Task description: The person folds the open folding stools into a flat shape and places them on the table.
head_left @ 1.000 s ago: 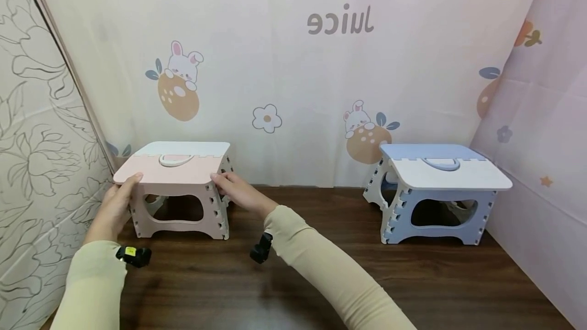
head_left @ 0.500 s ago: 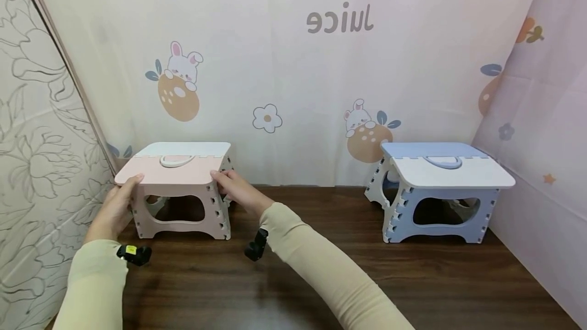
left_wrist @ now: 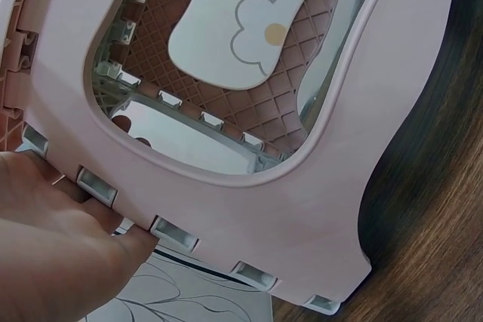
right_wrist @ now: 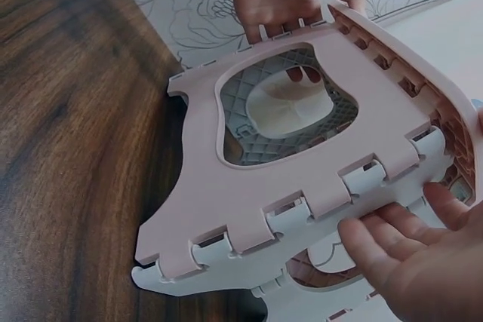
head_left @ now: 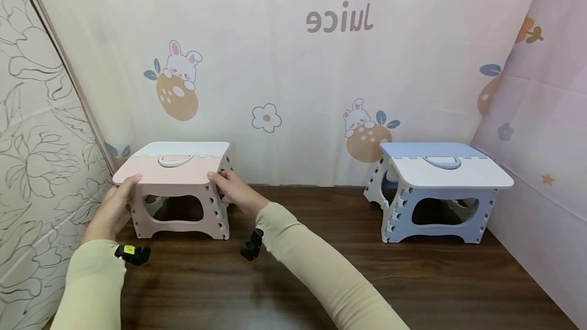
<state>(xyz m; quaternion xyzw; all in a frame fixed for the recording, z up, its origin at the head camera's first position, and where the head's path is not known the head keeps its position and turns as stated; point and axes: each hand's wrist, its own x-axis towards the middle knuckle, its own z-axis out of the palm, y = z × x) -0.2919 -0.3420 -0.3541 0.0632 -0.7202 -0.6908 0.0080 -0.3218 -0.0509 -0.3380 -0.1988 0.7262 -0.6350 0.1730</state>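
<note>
A pink and white folding stool [head_left: 183, 173] stands unfolded on the dark wooden surface at the left, its white handle [head_left: 176, 161] lying flat in the top. My left hand [head_left: 111, 209] grips its left side, thumb on the top's front corner and fingers against the side panel. At the opposite corner, my right hand [head_left: 237, 190] holds the stool, its thumb on the top's edge and fingers by the white side legs. In the right wrist view, the fingers [right_wrist: 377, 250] lie along the hinged white panel. Some left fingertips show through the front opening.
A blue and white folding stool [head_left: 454, 173] stands unfolded at the right, well apart from both hands. Printed curtains [head_left: 298, 80] hang close behind both stools, with a flower-patterned sheet [head_left: 41, 131] along the left. Brown wooden surface [head_left: 321, 248] lies between the stools.
The pink stool stays in place with both hands on it. My right wrist and forearm have shifted slightly left; the view has moved only a little.
</note>
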